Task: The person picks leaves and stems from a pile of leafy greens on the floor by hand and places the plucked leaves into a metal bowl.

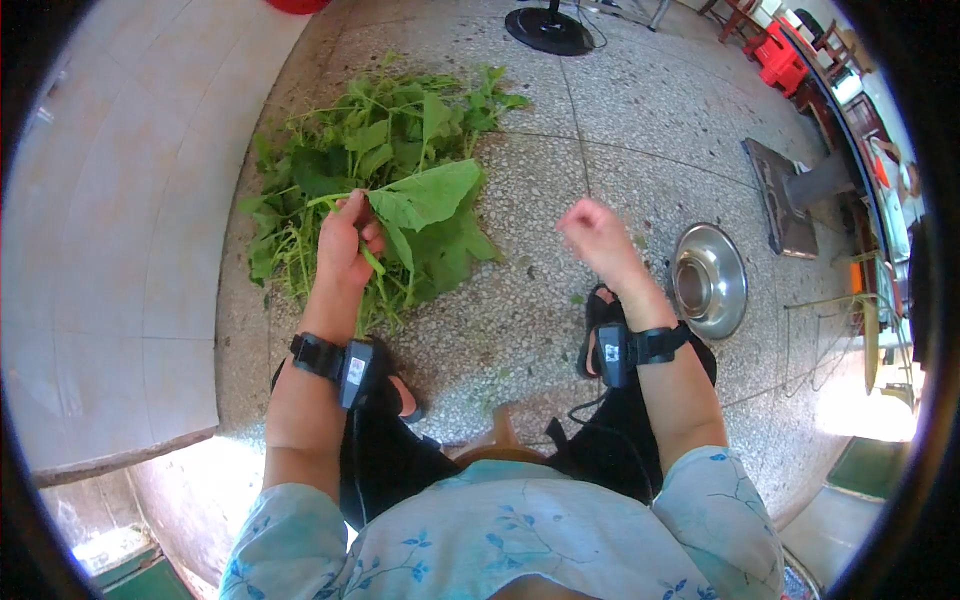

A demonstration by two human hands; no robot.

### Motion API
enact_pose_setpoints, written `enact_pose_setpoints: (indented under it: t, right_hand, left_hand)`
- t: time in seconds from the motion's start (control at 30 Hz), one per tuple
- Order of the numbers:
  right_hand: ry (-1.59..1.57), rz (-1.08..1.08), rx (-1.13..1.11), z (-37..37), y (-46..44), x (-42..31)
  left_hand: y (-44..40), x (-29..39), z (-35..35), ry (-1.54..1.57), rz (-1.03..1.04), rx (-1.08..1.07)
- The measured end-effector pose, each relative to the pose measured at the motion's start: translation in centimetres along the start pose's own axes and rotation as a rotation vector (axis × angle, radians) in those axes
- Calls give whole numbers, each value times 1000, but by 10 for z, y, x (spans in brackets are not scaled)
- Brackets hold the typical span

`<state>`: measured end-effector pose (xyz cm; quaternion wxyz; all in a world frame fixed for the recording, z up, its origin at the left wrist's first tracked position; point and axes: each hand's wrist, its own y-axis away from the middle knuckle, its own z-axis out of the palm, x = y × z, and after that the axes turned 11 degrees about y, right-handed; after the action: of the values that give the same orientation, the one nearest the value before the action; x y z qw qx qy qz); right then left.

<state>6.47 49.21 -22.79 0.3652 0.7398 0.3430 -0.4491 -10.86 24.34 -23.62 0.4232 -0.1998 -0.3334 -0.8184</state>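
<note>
My left hand (pixel 350 240) is closed around a green leafy stem (pixel 372 262), whose broad leaf (pixel 428 197) spreads out to the right of my fingers. Beneath and beyond that hand, a large heap of leafy green vines (pixel 370 135) lies on the floor. My right hand (pixel 595 235) is raised over the floor to the right of the heap, apart from it. Its fingers are curled together and slightly blurred; whether something small is pinched in them cannot be made out.
A shiny metal bowl (pixel 722 255) sits on the speckled floor (pixel 545 235) by my right foot. Farther right is a dark flat base with a post (pixel 785 205). A round black stand base (pixel 548 30) is at the far end. A pale tiled surface (pixel 120 230) runs along the left.
</note>
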Motion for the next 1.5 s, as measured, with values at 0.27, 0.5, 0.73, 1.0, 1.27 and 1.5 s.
enact_pose_setpoints:
  t: [0.27,0.5,0.73,1.0,1.27,1.5]
  right_hand:
    - [1054,-503,-375,41,28,19]
    - [739,-555,-199,38,21,21]
    - [655,-500,-199,28,25,-3]
    - [-8,-291,-382,16,32,-27]
    - [677,-697,-346,50,45,15]
    - [503,-456,-277,29,29,-12]
  left_hand:
    - [8,0,12,-180,160,31]
    - [-2,-6,7,-503,380,-33]
    - [-5,-18,10,-832,531,-107]
    - [-9,-17,11,-939,704,-90]
    - [-4,-10,14,-978,738,-48]
    - [-11,-17,14,-917,720,-128]
